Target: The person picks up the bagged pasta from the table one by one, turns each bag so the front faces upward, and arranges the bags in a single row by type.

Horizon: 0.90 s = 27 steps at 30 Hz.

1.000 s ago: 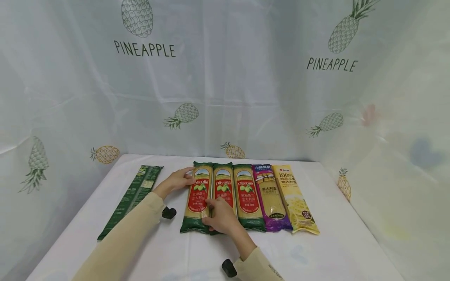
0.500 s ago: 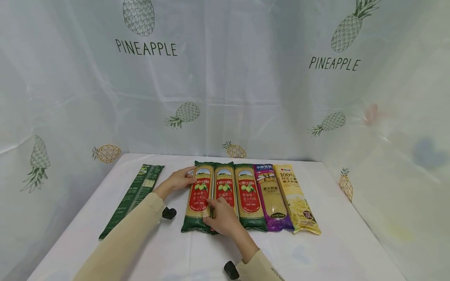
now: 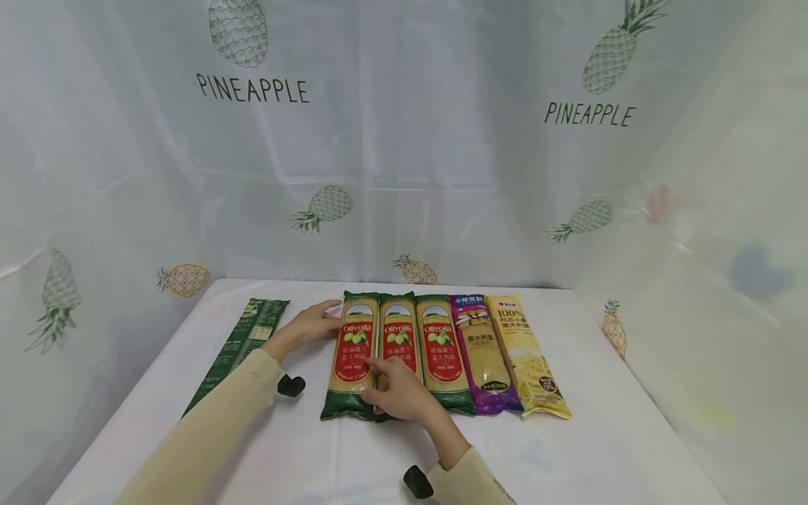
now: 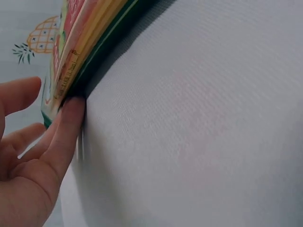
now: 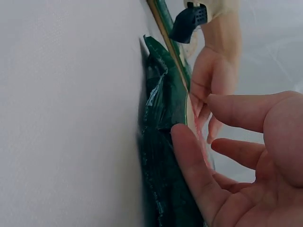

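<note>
Three green-and-red spaghetti packs lie side by side, face up, in the head view. My left hand (image 3: 309,324) is at the upper left edge of the leftmost spaghetti pack (image 3: 355,344). In the left wrist view the fingers of the left hand (image 4: 38,156) extend loosely; one fingertip meets the pack's side at the cloth. Over the seam with the middle spaghetti pack (image 3: 399,319) lies my right hand (image 3: 404,396), index finger and thumb extended over the leftmost pack. The right wrist view has this right hand (image 5: 246,156) beside the green pack end (image 5: 165,142), fingers not wrapped round it.
Right of the middle pack lie the third spaghetti pack (image 3: 443,344), a purple pasta pack (image 3: 485,351) and a yellow pasta pack (image 3: 529,358). A dark green pack (image 3: 236,344) lies apart at the left, partly behind the left sleeve. A pineapple-print curtain (image 3: 429,210) hangs behind the table.
My left hand has drawn slightly left, away from the leftmost spaghetti pack. The right hand stays nearly in place. The head view has shifted a little; the packs lie as before.
</note>
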{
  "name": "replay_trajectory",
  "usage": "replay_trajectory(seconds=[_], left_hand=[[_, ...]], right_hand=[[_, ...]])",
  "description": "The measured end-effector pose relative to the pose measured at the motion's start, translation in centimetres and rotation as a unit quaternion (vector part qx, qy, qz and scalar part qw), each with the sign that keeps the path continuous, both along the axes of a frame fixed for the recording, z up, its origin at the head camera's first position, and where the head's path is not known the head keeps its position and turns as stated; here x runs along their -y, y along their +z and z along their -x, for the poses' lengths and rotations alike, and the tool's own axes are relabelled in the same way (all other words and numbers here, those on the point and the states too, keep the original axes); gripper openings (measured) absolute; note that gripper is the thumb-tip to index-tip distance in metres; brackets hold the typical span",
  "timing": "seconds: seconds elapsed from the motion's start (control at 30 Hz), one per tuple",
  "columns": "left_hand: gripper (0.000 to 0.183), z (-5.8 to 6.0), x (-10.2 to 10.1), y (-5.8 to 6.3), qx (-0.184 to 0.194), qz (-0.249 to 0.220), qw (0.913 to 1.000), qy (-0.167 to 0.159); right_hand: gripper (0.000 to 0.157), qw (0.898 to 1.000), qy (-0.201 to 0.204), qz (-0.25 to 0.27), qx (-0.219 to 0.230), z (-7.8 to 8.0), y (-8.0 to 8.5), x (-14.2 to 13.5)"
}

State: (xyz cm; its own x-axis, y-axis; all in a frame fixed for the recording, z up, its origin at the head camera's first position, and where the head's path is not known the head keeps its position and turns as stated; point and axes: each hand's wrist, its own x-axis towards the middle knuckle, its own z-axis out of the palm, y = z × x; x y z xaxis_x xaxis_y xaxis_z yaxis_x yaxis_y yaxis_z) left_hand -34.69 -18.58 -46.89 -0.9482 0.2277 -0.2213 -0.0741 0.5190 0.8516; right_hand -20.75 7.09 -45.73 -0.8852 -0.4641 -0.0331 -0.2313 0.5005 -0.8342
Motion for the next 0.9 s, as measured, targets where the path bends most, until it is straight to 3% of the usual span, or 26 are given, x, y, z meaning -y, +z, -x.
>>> replay_trajectory(seconds=[0.1, 0.23, 0.33, 0.47, 0.67, 0.9], left_hand=[[0.069, -0.3, 0.6, 0.1, -0.02, 0.016, 0.9996, -0.009], [0.063, -0.4, 1.5, 0.6, -0.041, 0.052, 0.9973, -0.031], [0.061, -0.5, 2.4, 1.5, -0.048, 0.049, 0.9963, -0.051], [0.059, -0.7, 4.3, 3.2, -0.06, 0.04, 0.9942, -0.08], [0.064, -1.2, 9.0, 5.4, -0.08, 0.063, 0.9888, -0.109], [0.068, -1.6, 15.1, 6.1, -0.113, 0.094, 0.9827, -0.113]], right_hand=[[0.065, 1.0, -0.001, 0.004, 0.004, -0.3, 0.1, 0.1], [0.063, 1.0, -0.004, -0.003, -0.026, -0.7, 0.6, 0.2], [0.061, 0.999, -0.008, 0.004, -0.042, -0.9, 0.9, 0.5], [0.062, 0.998, -0.001, 0.052, -0.022, -1.3, 1.0, 1.4], [0.063, 0.988, 0.007, 0.146, 0.044, -1.9, 1.1, 4.2], [0.069, 0.979, 0.004, 0.182, 0.088, -2.2, 1.3, 8.8]])
